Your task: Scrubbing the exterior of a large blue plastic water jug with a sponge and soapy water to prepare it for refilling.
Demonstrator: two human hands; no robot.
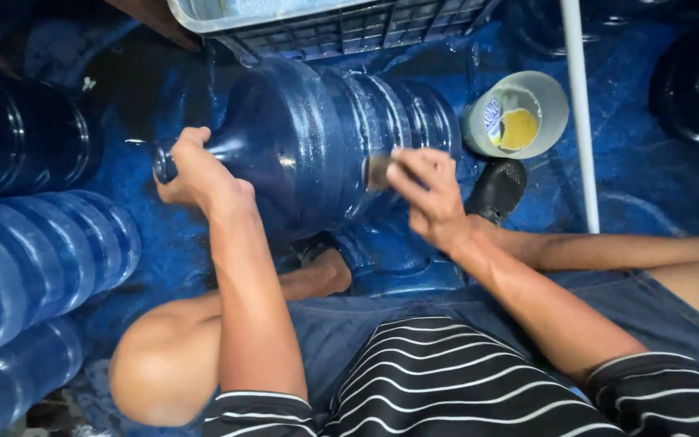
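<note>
L hand [196, 170] clamped on neck of blue water jug [325, 137]; R hand [426, 194] pinching scrub pad [378, 171] on its wall. Wet — could slip, roll.

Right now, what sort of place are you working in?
Probably a water-jug washing or refill station: big blue jugs lie stacked on a wet blue floor, the left hand grips the neck of one jug, and a crate sits behind.

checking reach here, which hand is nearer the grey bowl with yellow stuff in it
Right. The right hand rests on the big blue bottle's body, just left of the bowl; the left hand grips the bottle's neck, farther away.
</note>
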